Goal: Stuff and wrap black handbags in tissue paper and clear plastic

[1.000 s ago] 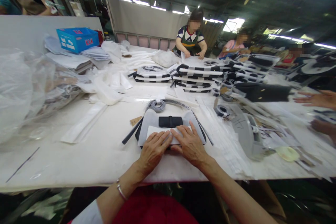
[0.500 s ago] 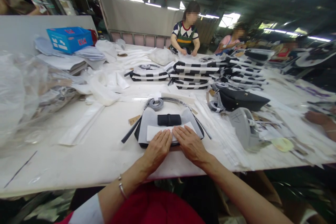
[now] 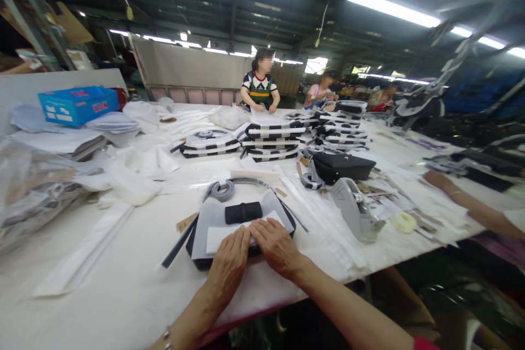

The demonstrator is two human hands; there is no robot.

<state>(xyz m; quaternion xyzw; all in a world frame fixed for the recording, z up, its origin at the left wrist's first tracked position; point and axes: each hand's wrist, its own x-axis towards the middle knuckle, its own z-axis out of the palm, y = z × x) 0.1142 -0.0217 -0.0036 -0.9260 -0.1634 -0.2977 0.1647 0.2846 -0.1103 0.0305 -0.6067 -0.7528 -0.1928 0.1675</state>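
A black handbag lies flat on the white table in front of me, its front covered by a thin pale sheet. A black clasp strap shows at the middle. Across the bag's lower part lies a folded white strip. My left hand rests on this strip with its fingers stretched out. Beside it my right hand also presses down flat, fingertips near the left ones. Above the bag are its curved handle and a coiled wrapped strap.
Stacks of wrapped black bags stand further back. To the right are another black bag and a grey tape dispenser. A blue box sits on papers at left. Another person's arm reaches in at right; a co-worker stands opposite.
My view has tilted upward and turned right, so the bag and stacks appear lower and further left. Both hands stay flat on the white strip.
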